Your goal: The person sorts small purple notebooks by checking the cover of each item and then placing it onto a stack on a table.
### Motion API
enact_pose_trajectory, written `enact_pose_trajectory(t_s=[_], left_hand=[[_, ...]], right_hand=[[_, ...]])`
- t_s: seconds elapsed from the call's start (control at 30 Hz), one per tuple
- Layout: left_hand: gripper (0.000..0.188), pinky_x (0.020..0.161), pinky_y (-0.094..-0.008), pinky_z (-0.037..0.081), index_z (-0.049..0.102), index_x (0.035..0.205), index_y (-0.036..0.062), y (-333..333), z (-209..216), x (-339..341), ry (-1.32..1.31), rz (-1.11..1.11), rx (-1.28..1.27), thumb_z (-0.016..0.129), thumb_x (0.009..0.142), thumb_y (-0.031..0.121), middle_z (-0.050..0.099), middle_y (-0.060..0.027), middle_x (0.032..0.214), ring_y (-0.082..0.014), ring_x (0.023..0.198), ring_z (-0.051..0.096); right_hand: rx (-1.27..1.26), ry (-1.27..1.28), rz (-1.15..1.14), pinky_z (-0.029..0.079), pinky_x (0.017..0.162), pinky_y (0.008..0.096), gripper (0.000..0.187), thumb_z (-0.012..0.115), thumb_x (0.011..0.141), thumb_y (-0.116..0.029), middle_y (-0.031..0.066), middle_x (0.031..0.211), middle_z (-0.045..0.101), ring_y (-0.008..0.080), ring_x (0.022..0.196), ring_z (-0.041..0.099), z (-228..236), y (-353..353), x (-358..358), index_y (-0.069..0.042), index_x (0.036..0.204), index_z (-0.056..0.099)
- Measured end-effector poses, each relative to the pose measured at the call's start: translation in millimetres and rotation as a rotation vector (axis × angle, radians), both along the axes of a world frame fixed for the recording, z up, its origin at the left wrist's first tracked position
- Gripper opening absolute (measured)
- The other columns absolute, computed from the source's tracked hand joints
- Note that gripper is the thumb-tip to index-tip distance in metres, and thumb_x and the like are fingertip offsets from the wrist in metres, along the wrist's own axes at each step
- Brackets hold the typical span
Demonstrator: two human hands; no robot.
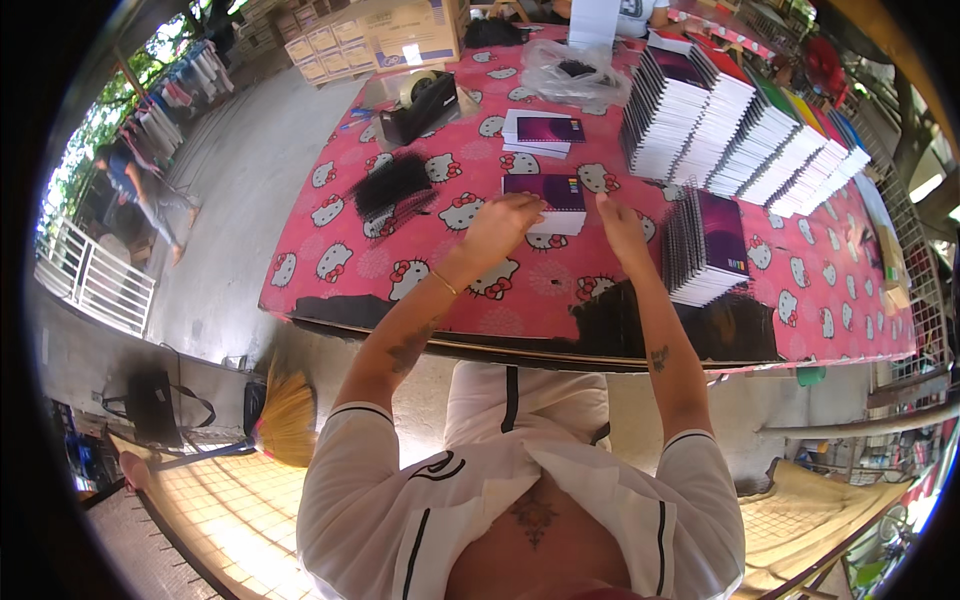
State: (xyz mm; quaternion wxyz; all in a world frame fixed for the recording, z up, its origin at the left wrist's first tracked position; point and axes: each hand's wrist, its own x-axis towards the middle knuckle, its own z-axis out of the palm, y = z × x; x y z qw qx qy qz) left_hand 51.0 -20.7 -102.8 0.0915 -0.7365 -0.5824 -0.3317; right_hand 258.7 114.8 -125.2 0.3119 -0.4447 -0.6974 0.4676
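In front of me on the table lies a small stack of white pages with a dark purple notebook cover [565, 190] on top, holes along its lower edge. My left hand [508, 222] is at the left end of that cover, its fingers pinched together; what lies between them is too small to make out. Just past the right end, my right hand [622, 228] hangs with its thumb apart from its fingers, and nothing shows in it. Farther back sits another purple-covered page stack [545, 132]. A heap of black spiral binding coils [390, 190] lies left of my left hand.
Spiral-bound notebooks [705, 245] stand piled right of my right hand, with taller notebook stacks [740, 130] behind. A tape dispenser [420, 105], a clear plastic bag [575, 75] and cardboard boxes [415, 35] are farther back. The pink tablecloth [540, 290] is torn along its near edge.
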Motion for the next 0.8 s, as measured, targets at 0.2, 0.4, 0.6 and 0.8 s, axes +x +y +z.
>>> enact_pose_trajectory(t_s=[0.2,0.4,0.6,0.8], left_hand=[[0.019,0.077,-0.0371,0.057,0.078,0.102,0.0115,18.9,25.0,-21.7,-0.129,0.012,-0.230,0.072,0.088,0.023,0.075,-0.0093,0.097,-0.0265,0.087,0.072],[0.020,0.079,-0.0365,0.056,0.078,0.103,0.0141,24.6,27.9,-22.4,-0.174,0.067,-0.321,0.073,0.086,0.022,0.075,-0.0093,0.096,-0.0263,0.086,0.072],[0.020,0.077,-0.0375,0.056,0.079,0.102,0.0147,24.6,27.2,-22.6,-0.185,0.076,-0.339,0.071,0.087,0.025,0.075,-0.0081,0.094,-0.0266,0.082,0.072],[0.017,0.076,-0.0409,0.054,0.073,0.104,0.0096,22.0,36.7,-6.1,-0.165,0.200,-0.231,0.065,0.090,0.016,0.073,-0.0121,0.093,-0.0298,0.084,0.070]], right_hand=[[0.036,0.226,0.082,0.049,0.095,0.0346,0.045,0.065,0.097,-0.030,0.0163,0.122,0.068,0.0216,0.111,0.064,-29.7,-28.8,15.5,-0.001,0.131,0.061],[0.129,0.359,0.125,0.049,0.099,0.0338,0.045,0.063,0.097,-0.014,0.0162,0.135,0.059,0.0255,0.120,0.061,-30.0,-42.9,-3.8,-0.003,0.140,0.052],[0.127,0.376,0.182,0.049,0.100,0.0353,0.045,0.061,0.097,-0.009,0.0157,0.130,0.061,0.0243,0.120,0.061,-25.6,-45.2,-8.0,-0.001,0.140,0.051],[0.067,0.370,0.176,0.048,0.100,0.0352,0.050,0.065,0.095,-0.013,0.0159,0.131,0.061,0.0251,0.122,0.059,-26.2,-44.2,-4.1,0.001,0.140,0.050]])
